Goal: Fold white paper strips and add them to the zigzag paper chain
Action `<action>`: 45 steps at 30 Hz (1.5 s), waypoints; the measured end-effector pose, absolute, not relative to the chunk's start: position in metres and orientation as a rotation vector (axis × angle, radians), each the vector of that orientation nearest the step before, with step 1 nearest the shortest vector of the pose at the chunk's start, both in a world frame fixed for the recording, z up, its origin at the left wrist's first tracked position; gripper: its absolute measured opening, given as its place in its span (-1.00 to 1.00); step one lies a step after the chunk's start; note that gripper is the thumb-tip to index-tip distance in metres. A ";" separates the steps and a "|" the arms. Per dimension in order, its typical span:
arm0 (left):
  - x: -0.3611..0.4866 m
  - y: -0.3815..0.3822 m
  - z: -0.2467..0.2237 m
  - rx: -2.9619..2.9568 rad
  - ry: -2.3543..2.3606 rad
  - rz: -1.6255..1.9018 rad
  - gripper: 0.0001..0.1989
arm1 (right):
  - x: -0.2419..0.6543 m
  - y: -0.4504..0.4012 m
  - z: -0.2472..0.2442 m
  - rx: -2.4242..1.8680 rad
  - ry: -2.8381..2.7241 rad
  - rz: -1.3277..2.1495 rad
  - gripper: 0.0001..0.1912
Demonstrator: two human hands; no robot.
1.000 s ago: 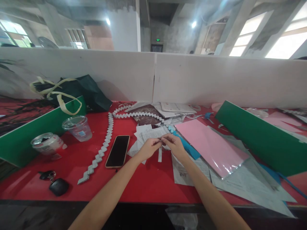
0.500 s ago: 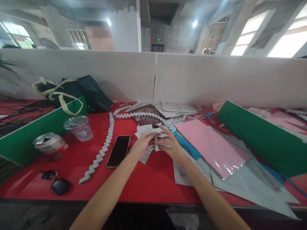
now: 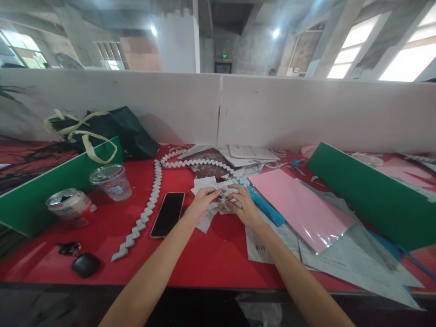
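Over the middle of the red desk, my left hand (image 3: 204, 203) pinches a small folded paper strip (image 3: 223, 198) between thumb and fingertips. From the other side my right hand (image 3: 243, 205) has its fingers bent in on the same strip; fingers hide most of it. Loose printed paper pieces (image 3: 206, 223) lie beneath both hands. A zigzag chain of folded paper (image 3: 156, 190) curves round behind the hands and down the left. Close to my right hand is its blue end (image 3: 265, 209).
A phone (image 3: 168, 215) lies left of my left forearm. Farther left are an opened can (image 3: 71, 206), a plastic cup (image 3: 114, 184) and a black case with keys (image 3: 85, 265). A pink folder (image 3: 299, 209) rests on papers at right. Green dividers (image 3: 371, 200) flank the space.
The fingers of my right hand have gone from spread to bent inward on the strip. The strip, which stood upright between the hands, is now mostly covered by fingers.
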State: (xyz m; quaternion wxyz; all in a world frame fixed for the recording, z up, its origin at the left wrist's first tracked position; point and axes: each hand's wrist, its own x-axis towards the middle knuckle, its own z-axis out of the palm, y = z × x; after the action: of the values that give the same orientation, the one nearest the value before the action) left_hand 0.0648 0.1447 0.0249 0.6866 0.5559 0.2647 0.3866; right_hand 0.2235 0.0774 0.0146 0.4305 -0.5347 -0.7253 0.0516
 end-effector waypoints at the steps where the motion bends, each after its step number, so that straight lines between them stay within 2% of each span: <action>1: 0.065 0.144 0.024 1.249 0.591 0.858 -0.75 | 0.225 0.078 0.014 -1.351 -1.805 0.122 -0.84; 5: 0.068 0.142 0.024 1.224 0.564 0.850 -0.74 | 0.227 0.080 0.010 -1.385 -1.776 0.106 -0.76; 15: 0.066 0.139 0.029 1.182 0.558 0.812 -0.77 | 0.225 0.076 0.014 -1.408 -1.773 -0.078 -0.82; 25: 0.071 0.138 0.020 1.609 0.660 1.036 -0.84 | 0.222 0.073 0.017 -1.446 -1.839 -0.233 -0.80; 29: 0.070 0.137 0.023 1.658 0.688 1.162 -0.89 | 0.221 0.073 0.017 -1.374 -1.824 -0.157 -0.82; 32: 0.068 0.140 0.023 1.559 0.685 1.214 -0.82 | 0.220 0.072 0.016 -1.301 -1.753 -0.016 -0.86; 36: 0.067 0.143 0.023 1.347 0.644 1.185 -0.72 | 0.218 0.072 0.016 -1.247 -1.584 0.177 -0.64; 41: 0.066 0.141 0.028 1.217 0.590 1.121 -0.65 | 0.217 0.072 0.017 -1.257 -1.580 0.255 -0.80; 45: 0.067 0.139 0.032 1.160 0.595 1.086 -0.61 | 0.217 0.071 0.019 -1.293 -1.535 0.265 -0.82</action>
State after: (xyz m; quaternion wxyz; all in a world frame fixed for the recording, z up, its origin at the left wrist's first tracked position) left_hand 0.0667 0.1391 0.0316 0.6613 0.5127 0.2630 0.4803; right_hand 0.2171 0.0710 0.0185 0.5298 -0.5417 -0.6431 0.1109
